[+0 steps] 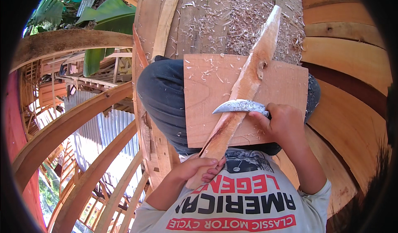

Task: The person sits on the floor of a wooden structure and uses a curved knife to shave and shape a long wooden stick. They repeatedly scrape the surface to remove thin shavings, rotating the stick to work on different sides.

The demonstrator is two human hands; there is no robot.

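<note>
A long, roughly carved piece of wood (253, 69) slants from my belly up to the far right, its far end narrowed to a tip. My left hand (204, 168) is wrapped around its near end, close against my shirt. A knife (240, 105) with a curved, speckled blade lies across the wood's middle, the blade's tip pointing left. My right hand (278, 119) grips the knife's dark handle, mostly hidden by the fingers, with the thumb stretched toward the wood. Under the wood, a flat square board (207, 79) rests on my lap. A dark streak runs along the wood's near part.
Curled wood shavings (244, 21) litter the plank floor (195, 30) ahead. A plank wall (344, 50) rises close on the right. On the left, curved wooden rails (74, 119) edge an open drop, with corrugated metal sheets (112, 129) below and a broad green leaf (112, 17) beyond.
</note>
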